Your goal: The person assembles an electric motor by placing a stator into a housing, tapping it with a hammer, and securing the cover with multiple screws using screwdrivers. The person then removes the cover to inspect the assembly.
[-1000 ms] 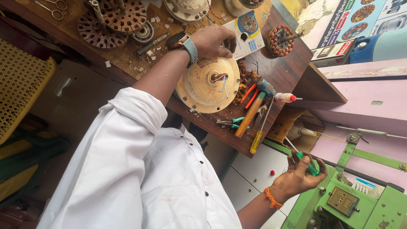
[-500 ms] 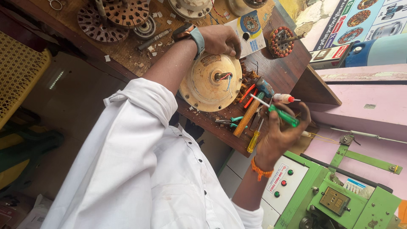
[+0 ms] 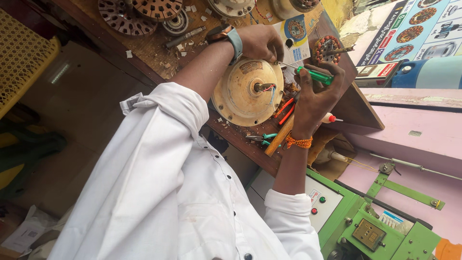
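Observation:
A round cream-coloured fan motor housing (image 3: 239, 98) lies on the wooden workbench (image 3: 155, 52), with a short shaft and thin wires at its centre. My left hand (image 3: 261, 41), with a watch on the wrist, grips the housing's far rim. My right hand (image 3: 315, 94), with an orange thread band at the wrist, holds a green-handled screwdriver (image 3: 315, 75). The screwdriver's thin tip points at the housing's rim, right by my left fingers.
Dark stator rings (image 3: 137, 12), a copper-wound stator (image 3: 326, 48), orange pliers (image 3: 286, 110), a wooden-handled tool (image 3: 279, 137) and teal cutters (image 3: 262, 139) lie around the housing. A green machine with buttons (image 3: 358, 216) stands below the bench edge. A yellow mesh chair (image 3: 21, 58) is on the left.
My right hand came up from the green machine with the green screwdriver and brought its tip to the housing's rim. My left hand stayed on the housing.

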A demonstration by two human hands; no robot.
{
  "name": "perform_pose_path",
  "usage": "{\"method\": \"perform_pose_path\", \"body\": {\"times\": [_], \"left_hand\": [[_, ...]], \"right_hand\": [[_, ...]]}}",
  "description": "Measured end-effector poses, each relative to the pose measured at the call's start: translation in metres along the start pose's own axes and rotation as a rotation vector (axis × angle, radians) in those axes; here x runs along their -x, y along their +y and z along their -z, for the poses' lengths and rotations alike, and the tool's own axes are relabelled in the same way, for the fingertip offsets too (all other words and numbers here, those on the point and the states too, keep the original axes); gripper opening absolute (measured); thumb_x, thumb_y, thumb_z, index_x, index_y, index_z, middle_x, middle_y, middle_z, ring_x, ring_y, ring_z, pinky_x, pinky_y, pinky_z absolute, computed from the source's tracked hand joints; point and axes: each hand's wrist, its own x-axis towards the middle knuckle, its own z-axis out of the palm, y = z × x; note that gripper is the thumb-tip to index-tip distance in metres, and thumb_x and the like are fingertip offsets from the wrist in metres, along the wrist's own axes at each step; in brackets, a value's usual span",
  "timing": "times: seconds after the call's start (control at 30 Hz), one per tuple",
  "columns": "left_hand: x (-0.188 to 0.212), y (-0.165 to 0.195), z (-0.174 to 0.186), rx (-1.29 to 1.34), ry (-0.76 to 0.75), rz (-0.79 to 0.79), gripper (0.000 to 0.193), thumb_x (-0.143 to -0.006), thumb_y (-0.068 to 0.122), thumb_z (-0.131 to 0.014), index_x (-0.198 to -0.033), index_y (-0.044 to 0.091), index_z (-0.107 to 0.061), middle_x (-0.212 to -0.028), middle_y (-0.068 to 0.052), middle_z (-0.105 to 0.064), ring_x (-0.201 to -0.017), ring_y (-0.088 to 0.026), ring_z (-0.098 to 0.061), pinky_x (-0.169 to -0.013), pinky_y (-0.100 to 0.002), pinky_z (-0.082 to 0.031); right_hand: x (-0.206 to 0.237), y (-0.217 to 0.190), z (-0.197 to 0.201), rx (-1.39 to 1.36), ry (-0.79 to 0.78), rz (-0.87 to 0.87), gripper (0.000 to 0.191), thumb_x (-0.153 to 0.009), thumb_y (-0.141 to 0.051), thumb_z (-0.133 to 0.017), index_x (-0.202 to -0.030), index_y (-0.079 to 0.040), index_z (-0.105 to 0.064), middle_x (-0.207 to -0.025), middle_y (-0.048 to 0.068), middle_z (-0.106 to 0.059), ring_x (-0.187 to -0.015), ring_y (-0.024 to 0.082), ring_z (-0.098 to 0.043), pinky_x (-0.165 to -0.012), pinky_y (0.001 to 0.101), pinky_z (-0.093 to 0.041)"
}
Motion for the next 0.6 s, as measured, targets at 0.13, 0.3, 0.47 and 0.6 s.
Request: {"method": "perform_pose_path", "body": {"times": [0.13, 0.3, 0.47, 0.6], "left_hand": [[-0.003, -0.002, -0.005, 0.011, -0.003, -0.031, 0.030, -0.086, 0.007, -0.071, -0.113, 0.018, -0.079, -0.107, -0.004, -0.079, -0.096, -0.014, -0.075, -0.086, -0.028, -0.056], [-0.007, -0.002, -0.009, 0.007, 0.031, -0.022, 0.032, -0.085, 0.005, -0.070, -0.112, 0.020, -0.079, -0.108, -0.002, -0.078, -0.096, -0.015, -0.075, -0.087, -0.028, -0.056], [-0.009, 0.001, -0.012, -0.009, 0.035, 0.003, 0.035, -0.087, 0.001, -0.065, -0.110, 0.022, -0.081, -0.105, -0.003, -0.079, -0.095, -0.016, -0.075, -0.086, -0.030, -0.057], [-0.010, 0.000, -0.015, -0.012, 0.038, -0.028, 0.036, -0.087, 0.002, -0.065, -0.112, 0.023, -0.081, -0.109, -0.002, -0.079, -0.098, -0.015, -0.074, -0.088, -0.030, -0.057]], "right_hand": [[-0.008, -0.005, 0.005, 0.253, -0.029, 0.089, 0.029, -0.096, -0.001, -0.082, -0.107, -0.003, -0.055, -0.098, 0.009, -0.072, -0.091, 0.019, -0.076, -0.081, 0.0331, -0.066], [-0.018, -0.015, 0.009, 0.540, -0.105, 0.255, 0.027, -0.095, 0.002, -0.085, -0.103, -0.002, -0.060, -0.096, 0.009, -0.072, -0.088, 0.019, -0.077, -0.081, 0.0356, -0.060], [-0.016, -0.022, 0.007, 0.401, -0.088, 0.145, 0.028, -0.094, -0.002, -0.084, -0.103, -0.003, -0.058, -0.102, 0.008, -0.067, -0.091, 0.018, -0.077, -0.078, 0.0325, -0.067], [-0.016, -0.031, 0.007, 0.642, -0.160, 0.285, 0.029, -0.096, 0.003, -0.087, -0.103, -0.001, -0.058, -0.096, 0.010, -0.071, -0.087, 0.023, -0.074, -0.084, 0.0391, -0.060]]}}
